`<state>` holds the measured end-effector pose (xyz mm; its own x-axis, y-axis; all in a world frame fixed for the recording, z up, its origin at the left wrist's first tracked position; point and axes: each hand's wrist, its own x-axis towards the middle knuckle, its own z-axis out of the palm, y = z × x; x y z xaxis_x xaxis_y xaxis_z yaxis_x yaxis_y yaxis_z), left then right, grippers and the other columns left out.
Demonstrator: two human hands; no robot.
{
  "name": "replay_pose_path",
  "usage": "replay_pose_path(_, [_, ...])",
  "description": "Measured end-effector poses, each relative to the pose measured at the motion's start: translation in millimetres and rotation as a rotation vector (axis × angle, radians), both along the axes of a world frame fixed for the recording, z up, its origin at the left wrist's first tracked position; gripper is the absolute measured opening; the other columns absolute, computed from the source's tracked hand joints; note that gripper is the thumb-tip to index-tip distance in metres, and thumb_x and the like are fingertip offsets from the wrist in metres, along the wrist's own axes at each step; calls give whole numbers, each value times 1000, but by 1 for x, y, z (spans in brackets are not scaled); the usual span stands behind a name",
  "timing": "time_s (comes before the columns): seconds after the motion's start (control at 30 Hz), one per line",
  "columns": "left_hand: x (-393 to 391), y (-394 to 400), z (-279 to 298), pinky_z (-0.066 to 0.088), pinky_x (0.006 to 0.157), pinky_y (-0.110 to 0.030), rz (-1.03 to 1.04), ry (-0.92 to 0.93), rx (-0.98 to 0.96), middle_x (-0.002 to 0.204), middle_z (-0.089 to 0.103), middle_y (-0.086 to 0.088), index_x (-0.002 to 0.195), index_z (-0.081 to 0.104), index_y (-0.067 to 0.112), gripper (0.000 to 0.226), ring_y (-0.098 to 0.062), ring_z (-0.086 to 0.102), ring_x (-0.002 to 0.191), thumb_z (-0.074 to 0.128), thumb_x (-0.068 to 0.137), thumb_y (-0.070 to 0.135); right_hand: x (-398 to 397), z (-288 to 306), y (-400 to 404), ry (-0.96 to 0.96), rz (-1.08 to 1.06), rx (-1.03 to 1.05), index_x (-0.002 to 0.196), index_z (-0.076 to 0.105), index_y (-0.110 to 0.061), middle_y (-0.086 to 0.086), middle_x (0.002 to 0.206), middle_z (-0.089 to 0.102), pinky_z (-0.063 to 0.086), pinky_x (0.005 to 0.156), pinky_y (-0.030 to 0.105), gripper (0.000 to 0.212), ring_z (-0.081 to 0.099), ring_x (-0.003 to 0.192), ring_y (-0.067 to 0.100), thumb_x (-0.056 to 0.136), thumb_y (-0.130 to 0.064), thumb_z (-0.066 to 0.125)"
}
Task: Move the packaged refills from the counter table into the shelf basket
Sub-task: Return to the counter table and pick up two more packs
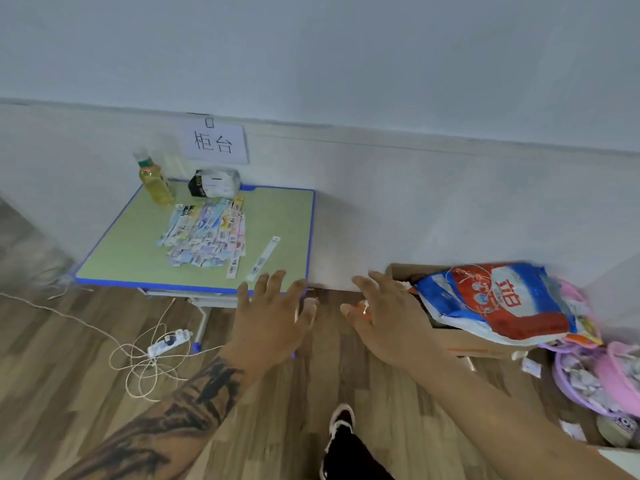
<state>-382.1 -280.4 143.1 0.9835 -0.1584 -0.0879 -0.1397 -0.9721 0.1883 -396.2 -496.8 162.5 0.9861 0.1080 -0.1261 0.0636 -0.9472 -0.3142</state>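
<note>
Head view: both hands reach forward with fingers spread and nothing in them, the left hand over the near right corner of the green-topped, blue-edged counter table, the right hand out past the table's edge, above the wood-pattern floor. The packaged refills, a fanned heap of slim printed packets, lie in the middle of the tabletop, with two single narrow white packets apart from the heap, nearer the left hand.

Risks, as I judge them: the packets are thin, flat and overlapping, so a hurried scoop could catch only some and push others off the near edge to the floor. A clear plastic bottle of yellow liquid and a soft black-and-white wrapped pack stand just behind the heap (an overlong sweep could knock the bottle over). A tangled white cable with a power strip lies on the floor by the table leg, a tripping hazard for the foot.

The shelf basket is not visible. The right edge is motion-blurred; a blue, red and white printed bag and pink-purple plastic tubs are hard to make out.
</note>
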Motion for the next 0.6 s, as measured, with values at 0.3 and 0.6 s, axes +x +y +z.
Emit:
replay_pose_path(0.3, [51, 77, -35, 29, 115, -68, 178, 37, 63, 157, 45, -10, 148, 48, 35, 60, -36, 40, 146, 45, 94, 62, 102, -35, 100, 55, 222, -12, 155, 33, -33, 1, 165, 33, 32, 121, 44, 59, 35, 149, 26, 103, -60, 40])
replay_pose_path(0.6, [141, 133, -65, 13, 122, -61, 256, 101, 61, 165, 28, -6, 155, 32, 40, 59, -32, 22, 154, 29, 99, 60, 218, -114, 182, 259, 249, 95, 154, 37, -29, 1, 158, 42, 39, 115, 44, 58, 43, 141, 27, 103, -58, 42])
